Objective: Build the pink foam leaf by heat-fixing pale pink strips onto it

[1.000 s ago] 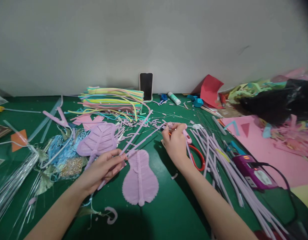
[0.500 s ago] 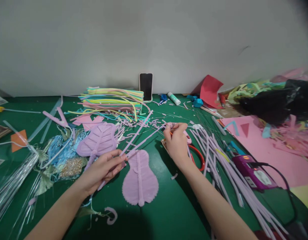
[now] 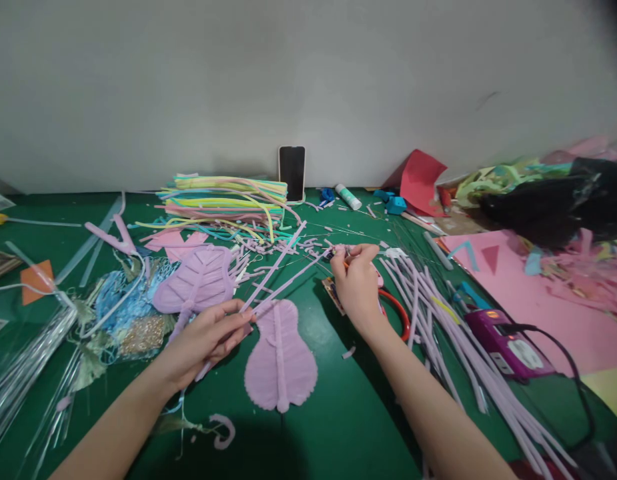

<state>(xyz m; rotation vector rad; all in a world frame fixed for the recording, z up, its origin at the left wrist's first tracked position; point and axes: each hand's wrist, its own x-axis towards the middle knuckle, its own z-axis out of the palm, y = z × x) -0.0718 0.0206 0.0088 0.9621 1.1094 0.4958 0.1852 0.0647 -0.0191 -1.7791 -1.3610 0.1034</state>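
Note:
My left hand point(image 3: 211, 337) is closed on lilac pipe cleaners point(image 3: 273, 277); two of their ends spread apart toward the upper right. Just right of it lies a flat lilac pipe-cleaner piece point(image 3: 281, 353) with a scalloped edge and a centre rib. A lilac leaf-shaped piece point(image 3: 198, 279) rests beyond the left hand. My right hand point(image 3: 355, 277) pinches at the tip of the longer pipe cleaner, beside small cut bits; what its fingers hold is hidden. A red-handled tool point(image 3: 399, 313) lies partly under that wrist, its working end out of sight.
Bundled coloured pipe cleaners point(image 3: 223, 203) lie by the wall near a phone point(image 3: 292, 173). A glue stick point(image 3: 348, 197) is farther right. Lilac pipe cleaners point(image 3: 453, 340), a purple corded box point(image 3: 508, 347) and pink paper point(image 3: 528, 300) fill the right. Blue tassels point(image 3: 115, 293) lie left.
My right hand has shifted slightly to the right, its fingers still pinched. My left hand and the pipe cleaners in it have stayed in place.

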